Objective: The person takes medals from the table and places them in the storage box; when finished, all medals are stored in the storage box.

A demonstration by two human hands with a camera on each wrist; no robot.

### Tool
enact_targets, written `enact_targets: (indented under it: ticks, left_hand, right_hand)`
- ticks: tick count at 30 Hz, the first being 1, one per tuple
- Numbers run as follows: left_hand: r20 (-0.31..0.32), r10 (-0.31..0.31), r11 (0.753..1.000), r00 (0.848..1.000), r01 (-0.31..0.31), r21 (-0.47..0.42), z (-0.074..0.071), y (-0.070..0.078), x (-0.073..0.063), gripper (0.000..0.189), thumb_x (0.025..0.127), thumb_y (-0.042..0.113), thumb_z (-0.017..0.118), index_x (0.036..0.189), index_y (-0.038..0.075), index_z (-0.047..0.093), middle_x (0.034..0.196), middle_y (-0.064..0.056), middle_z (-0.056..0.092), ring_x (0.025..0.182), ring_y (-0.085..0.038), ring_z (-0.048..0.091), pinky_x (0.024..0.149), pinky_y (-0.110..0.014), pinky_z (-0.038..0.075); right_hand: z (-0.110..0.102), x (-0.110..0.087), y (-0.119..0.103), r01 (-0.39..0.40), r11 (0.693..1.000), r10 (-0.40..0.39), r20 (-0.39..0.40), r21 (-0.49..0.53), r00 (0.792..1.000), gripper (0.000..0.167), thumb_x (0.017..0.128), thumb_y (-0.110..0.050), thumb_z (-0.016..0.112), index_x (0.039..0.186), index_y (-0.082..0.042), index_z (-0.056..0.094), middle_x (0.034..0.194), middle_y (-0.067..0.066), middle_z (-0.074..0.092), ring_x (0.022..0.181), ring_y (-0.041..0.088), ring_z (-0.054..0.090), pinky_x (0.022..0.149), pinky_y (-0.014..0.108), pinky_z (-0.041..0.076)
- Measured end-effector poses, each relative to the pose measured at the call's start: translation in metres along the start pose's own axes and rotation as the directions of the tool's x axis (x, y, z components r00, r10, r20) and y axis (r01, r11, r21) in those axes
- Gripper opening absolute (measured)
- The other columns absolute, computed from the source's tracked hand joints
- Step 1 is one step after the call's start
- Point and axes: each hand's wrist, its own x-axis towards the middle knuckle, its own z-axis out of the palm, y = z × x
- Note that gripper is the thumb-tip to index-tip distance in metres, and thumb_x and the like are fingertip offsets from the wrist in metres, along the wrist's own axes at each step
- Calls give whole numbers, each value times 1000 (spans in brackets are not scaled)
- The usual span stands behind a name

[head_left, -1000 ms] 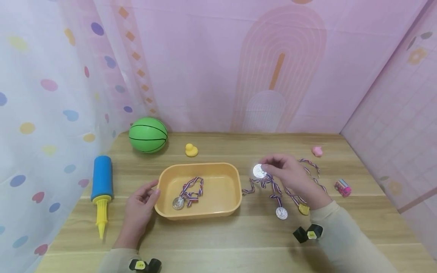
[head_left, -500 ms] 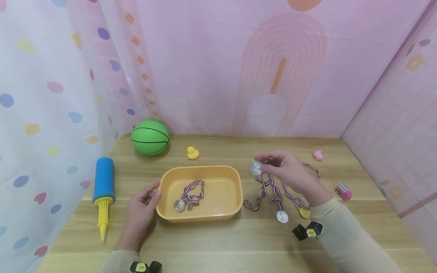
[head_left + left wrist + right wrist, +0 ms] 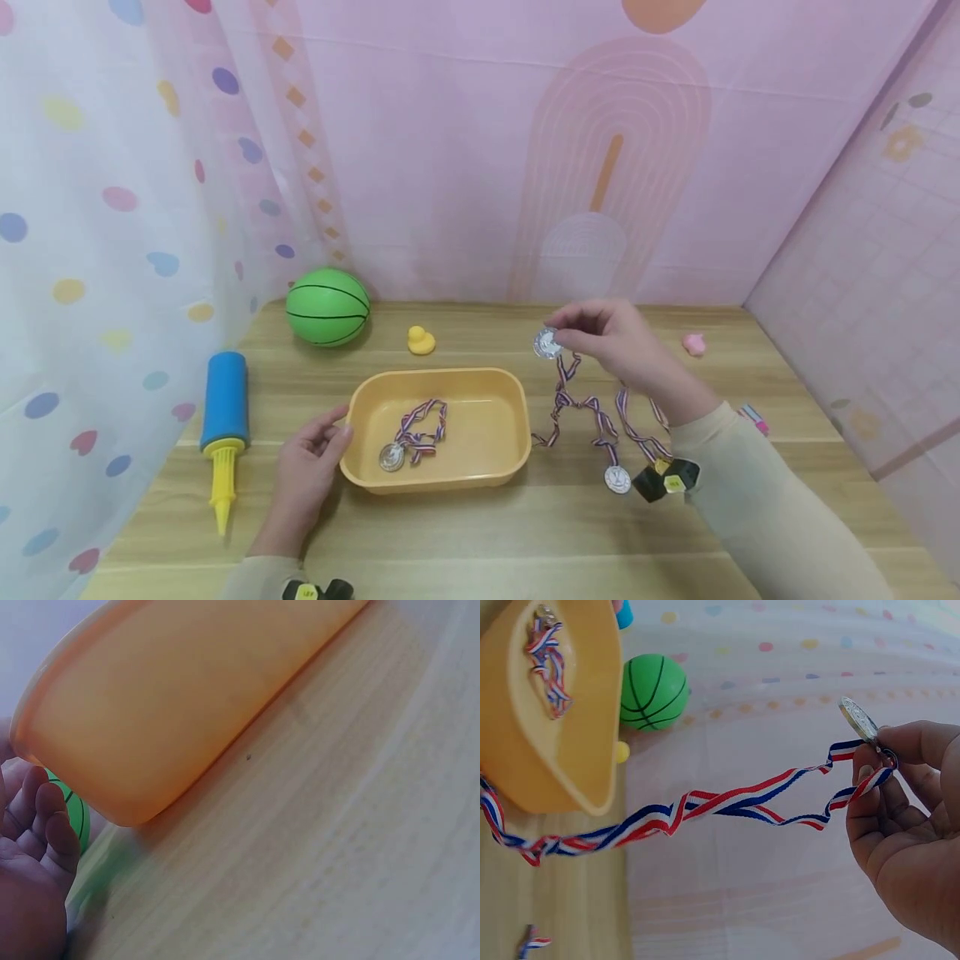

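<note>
**Silver medal up off the worktop, ribbon trailing**

Right hand [image 3: 618,342] is up above the worktop [image 3: 480,533], its grip a fingertip pinch on a silver medal [image 3: 547,343] held by the edge, thumb and fingers curled round the top. From the right wrist view the disc [image 3: 859,720] sits edge-on at the fingertips [image 3: 885,761]. The red, white and blue ribbon [image 3: 570,404] hangs down from the medal and its low end drapes onto the wood just right of the orange tray [image 3: 517,400].

Left hand [image 3: 307,467] sits at the tray's left end, fingers loosely bent and close against the rim, holding nothing; whether they touch the wall I cannot tell. The left wrist view shows the fingers [image 3: 45,825] right beside the tray's outer wall [image 3: 172,697].

Inside the tray lies a second silver medal [image 3: 392,456] with its ribbon bunched above it. On the wood below the right hand rests a third silver medal [image 3: 617,478], and next to it a gold one, mostly hidden by the black wrist mount [image 3: 663,481].

Around the edges: green ball [image 3: 327,306], yellow duck [image 3: 421,340], blue and yellow pump [image 3: 222,429], a small pink toy [image 3: 693,343].
</note>
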Motion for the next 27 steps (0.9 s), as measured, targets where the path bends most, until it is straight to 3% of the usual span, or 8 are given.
enact_targets:
  ticks: [10,19,27]
  left_hand:
    - [10,-16,1000,1000,16,26,0,1,4,44,95,31,61,132,8,57,90,-3,57,75,-10,52,60,-19,48]
    - [5,-11,1000,1000,11,-13,-1,1,1,43,94,25,63,131,4,57,84,0,57,69,-8,51,55,-18,46]
    - [-4,-10,999,1000,10,-40,-6,0,0,44,94,24,64,131,2,57,83,1,58,69,-8,52,56,-18,47]
  right_hand:
    - [-1,22,-42,73,997,-72,50,-16,996,17,89,-7,68,105,-3,71,97,9,68,84,19,60,72,26,52]
    - [3,40,-69,150,989,-149,83,-5,985,15,89,-4,68,102,0,72,92,10,70,74,18,60,62,23,50]
    - [15,55,-100,195,981,-196,127,20,972,15,90,-6,66,103,-4,72,92,10,70,72,22,62,67,32,54]
